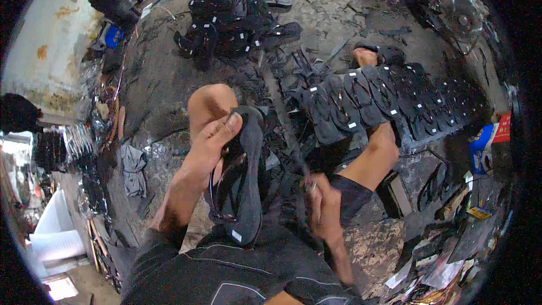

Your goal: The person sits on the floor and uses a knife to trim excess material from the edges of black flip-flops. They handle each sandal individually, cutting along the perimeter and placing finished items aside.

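A black flip-flop point(252, 186) stands lengthwise in front of my torso, its toe or heel end up, with a small white label low on the sole. My left hand point(217, 138) is closed on its upper part, the thumb pressed near the top edge. To the right of it, my right hand point(323, 203) is closed on the near end of a long, thin, blade-like tool point(285, 118). That tool points forward and slightly left, blurred by motion. It is apart from the flip-flop. Its exact kind cannot be made out.
Rows of black flip-flops point(361, 99) with white labels lie ahead on the right, by my bent leg point(372, 161). A pile of black footwear point(231, 20) lies farther off. Scraps litter the dark floor. A fan point(463, 20) stands far right, white foam rolls point(56, 245) at left.
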Tool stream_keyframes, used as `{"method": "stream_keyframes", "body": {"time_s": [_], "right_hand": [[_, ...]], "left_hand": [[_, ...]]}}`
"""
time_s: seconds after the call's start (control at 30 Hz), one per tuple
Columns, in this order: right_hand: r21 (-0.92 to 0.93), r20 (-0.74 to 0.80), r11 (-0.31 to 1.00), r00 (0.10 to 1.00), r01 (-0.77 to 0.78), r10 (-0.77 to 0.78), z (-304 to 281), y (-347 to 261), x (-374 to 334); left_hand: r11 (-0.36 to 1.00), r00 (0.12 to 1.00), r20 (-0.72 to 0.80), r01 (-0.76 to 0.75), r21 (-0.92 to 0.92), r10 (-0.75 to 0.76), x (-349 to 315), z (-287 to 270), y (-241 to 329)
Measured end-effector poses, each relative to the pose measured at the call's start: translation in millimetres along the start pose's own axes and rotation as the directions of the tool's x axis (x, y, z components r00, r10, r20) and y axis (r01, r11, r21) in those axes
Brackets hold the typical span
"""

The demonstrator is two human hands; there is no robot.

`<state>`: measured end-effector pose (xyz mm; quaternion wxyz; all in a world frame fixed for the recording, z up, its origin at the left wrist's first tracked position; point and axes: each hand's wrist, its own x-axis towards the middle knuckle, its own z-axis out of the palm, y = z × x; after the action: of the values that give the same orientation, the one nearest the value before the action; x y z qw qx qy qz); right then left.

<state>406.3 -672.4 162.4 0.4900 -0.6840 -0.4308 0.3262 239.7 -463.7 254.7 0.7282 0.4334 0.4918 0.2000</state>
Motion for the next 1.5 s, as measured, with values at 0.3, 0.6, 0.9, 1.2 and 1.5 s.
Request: {"method": "stream_keyframes", "body": {"time_s": [0.3, 0.6, 0.9, 1.2, 1.5], "right_hand": [[-0.258, 0.097, 0.959, 0.984, -0.119, 0.148, -5, 19, -35], [-0.236, 0.621, 0.969, 0.778, 0.072, 0.094, -59, -54, 149], [0.239, 0.022, 0.943, 0.972, -0.234, 0.235, -52, -9, 166], [0.096, -0.263, 0.986, 0.959, 0.137, -0.107, -7, 18, 7], [-0.210, -0.209, 0.975, 0.977, -0.075, 0.030, -8, 52, -39]], "left_hand": [[0.975, 0.985, 0.166, -0.085, 0.207, 0.051, 5, 3, -11], [0.913, 0.969, 0.230, -0.007, 0.407, -0.095, 13, 12, 9], [0.915, 0.948, 0.113, -0.248, -0.318, 0.296, 39, -21, 14], [0.768, 0.967, 0.181, -0.023, -0.640, 0.180, 38, 63, -18], [0.842, 0.986, 0.127, -0.021, -0.539, 0.107, 25, 64, -39]]}}
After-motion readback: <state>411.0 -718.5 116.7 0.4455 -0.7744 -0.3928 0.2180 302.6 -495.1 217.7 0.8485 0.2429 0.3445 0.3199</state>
